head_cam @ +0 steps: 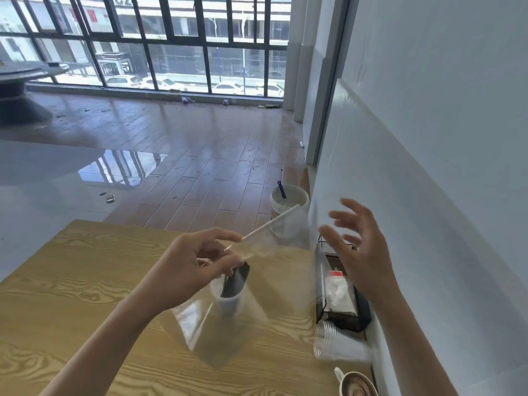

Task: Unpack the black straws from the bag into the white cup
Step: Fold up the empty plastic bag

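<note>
L hand (194, 261) pinches bag (217, 324); straws (235, 281) in cup (228, 305).

clear bag (217, 324): motion-blurred below the left hand (194, 267) grip
coffee mug (355, 385): cut off by the bottom edge
black straws (235, 280): smeared, uncountable

The clear bag (217, 324) hangs motion-blurred over the wooden table, its top edge pinched up at the left hand, draped around the cup. The white cup (228, 304) stands upright on the table, seen through the bag. Black straws (235, 281) stick up out of it, leaning right.
</note>
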